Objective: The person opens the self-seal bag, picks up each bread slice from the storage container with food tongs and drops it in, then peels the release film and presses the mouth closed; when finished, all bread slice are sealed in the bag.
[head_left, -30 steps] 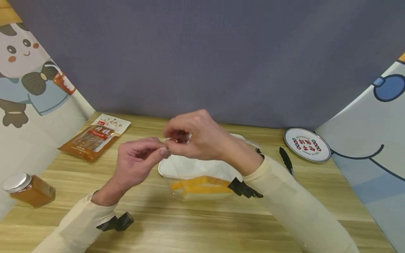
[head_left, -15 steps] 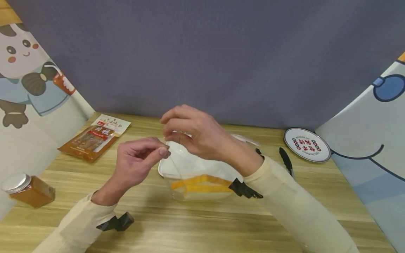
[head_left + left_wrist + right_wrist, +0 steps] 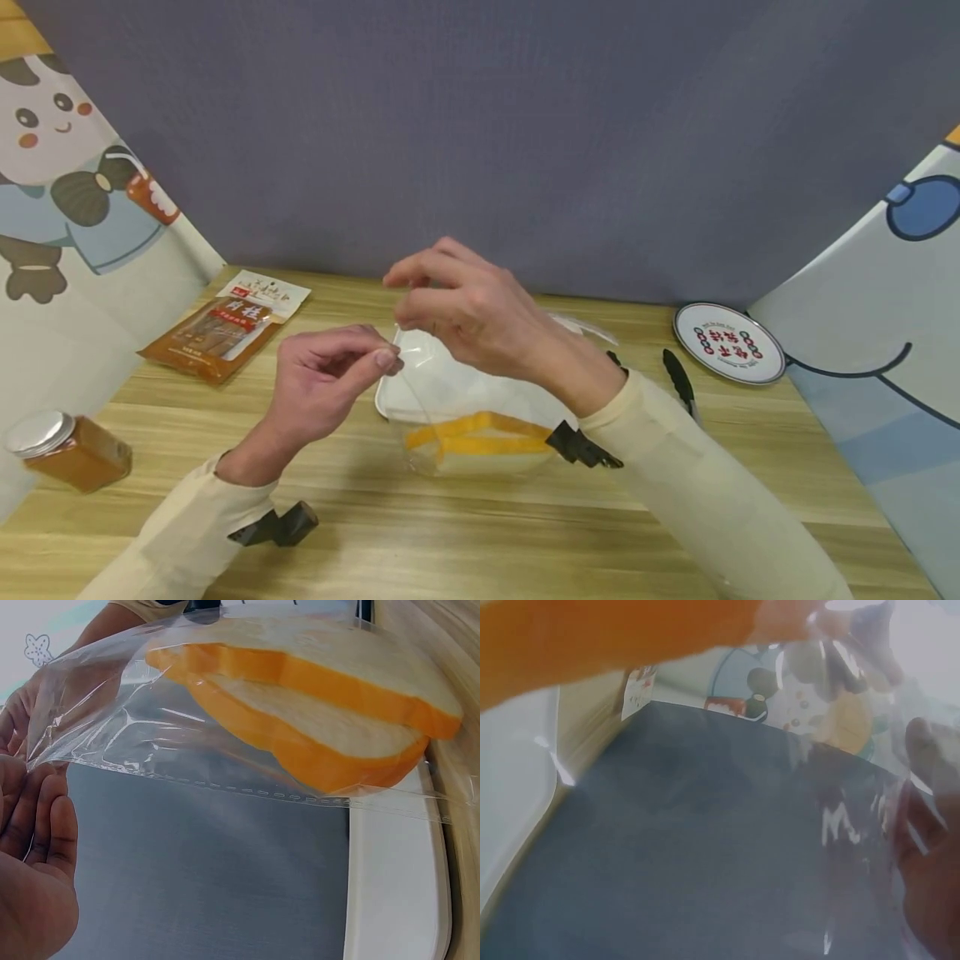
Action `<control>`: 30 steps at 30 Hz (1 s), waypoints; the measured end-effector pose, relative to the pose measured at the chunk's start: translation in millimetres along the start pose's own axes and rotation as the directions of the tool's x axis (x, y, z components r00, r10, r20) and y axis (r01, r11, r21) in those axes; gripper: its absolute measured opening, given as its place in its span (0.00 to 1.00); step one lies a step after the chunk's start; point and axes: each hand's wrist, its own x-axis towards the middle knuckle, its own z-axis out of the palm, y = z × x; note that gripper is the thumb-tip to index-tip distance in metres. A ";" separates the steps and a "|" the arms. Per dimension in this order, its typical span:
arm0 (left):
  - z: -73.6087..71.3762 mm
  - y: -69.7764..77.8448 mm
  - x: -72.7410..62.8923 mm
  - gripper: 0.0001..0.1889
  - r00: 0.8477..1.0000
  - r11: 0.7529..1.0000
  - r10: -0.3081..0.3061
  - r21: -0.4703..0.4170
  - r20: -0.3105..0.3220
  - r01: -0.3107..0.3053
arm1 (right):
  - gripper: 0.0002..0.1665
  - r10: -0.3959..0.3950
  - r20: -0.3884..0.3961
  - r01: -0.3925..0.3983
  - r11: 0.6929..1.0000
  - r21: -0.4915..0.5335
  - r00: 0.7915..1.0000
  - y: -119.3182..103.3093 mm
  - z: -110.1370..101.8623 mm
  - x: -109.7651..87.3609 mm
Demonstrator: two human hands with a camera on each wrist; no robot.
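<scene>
In the head view a clear plastic bag (image 3: pixel 142 720) hangs over a white tray (image 3: pixel 450 385) at mid-table. Two bread slices (image 3: pixel 300 675) with orange crust lie inside it, overlapping. My left hand (image 3: pixel 322 383) pinches the bag's gathered end between thumb and index finger. Just above and right of those fingertips hovers my right hand (image 3: pixel 487 321), its fingers bent. Its thumb is hidden in the head view, so whether it holds the clear film cannot be told. The right wrist view is hazy through the plastic.
A brown packet (image 3: pixel 217 325) lies at the back left, with a silver-lidded jar of brown powder (image 3: pixel 71 450) on its side nearer me. To the right are a black-handled utensil (image 3: pixel 678 379), partly behind my sleeve, and a round printed plate (image 3: pixel 727 343).
My right hand's fingers have lifted away from the left fingertips, rising and spreading from their earlier pinch. The left hand and the bag have hardly moved.
</scene>
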 end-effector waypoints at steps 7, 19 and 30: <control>-0.9 0.1 0.2 0.03 1.000 1.000 0.002 0.005 -0.002 -0.002 | 0.08 0.002 -0.023 -0.003 0.999 -0.054 1.000 2.1 -3.8 -1.8; -3.0 0.8 -3.5 0.04 0.999 0.999 -0.029 0.035 -0.038 0.030 | 0.03 0.010 -0.072 -0.010 1.000 0.002 0.997 2.1 -16.5 -6.0; -3.5 1.0 -4.1 0.03 0.998 0.999 -0.026 0.047 -0.052 0.028 | 0.07 0.067 -0.149 -0.066 0.998 0.011 0.987 -2.0 -38.3 -23.5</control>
